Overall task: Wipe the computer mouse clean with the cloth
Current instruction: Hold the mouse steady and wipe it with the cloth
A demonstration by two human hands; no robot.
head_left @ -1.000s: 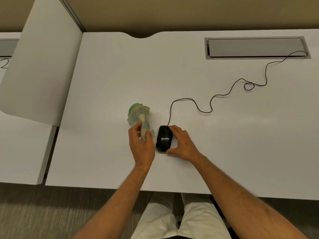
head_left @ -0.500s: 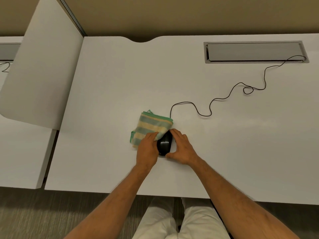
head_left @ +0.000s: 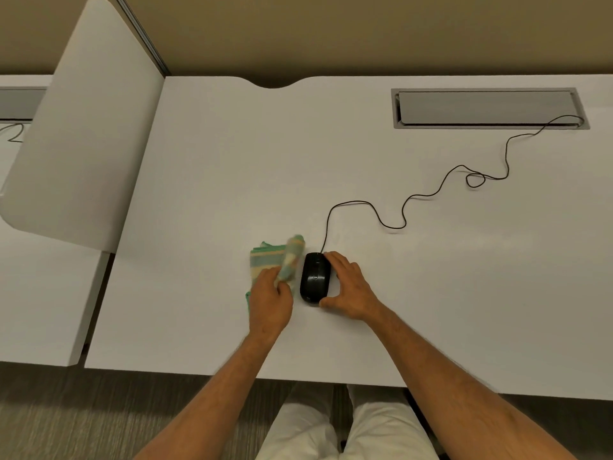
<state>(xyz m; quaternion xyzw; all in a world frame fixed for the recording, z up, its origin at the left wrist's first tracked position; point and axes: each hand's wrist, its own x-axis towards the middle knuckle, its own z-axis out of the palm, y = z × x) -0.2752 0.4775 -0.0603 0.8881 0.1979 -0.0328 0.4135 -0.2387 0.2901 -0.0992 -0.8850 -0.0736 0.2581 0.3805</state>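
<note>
Over on the left we see the rounded white partition panel standing at the edge of the white desk, well apart from the action. Moving in, our left hand is closed around the striped green-and-cream cloth, fingers bunching it; the upper part is blurred, so we cannot tell exactly how it folds. The cloth sits just beside the mouse's left flank, and whether it touches there is too close to call.

Now the centre: the glossy black wired computer mouse lies flat on the desk, near the front edge. Our right hand cups it from the right side, thumb at the near end and fingertips at the far end by the cord, steadying rather than lifting it.

We judge this mouse light and hard-shelled, with a slick top, so it should skate on the smooth desk under any sideways rub. Pinning it by the ends, as we do here, looks the sound hold. The cloth is soft and limp, best gripped in a wad.

Further right, the thin black cable snakes loosely up to the grey cable tray; plenty of slack there.
</note>
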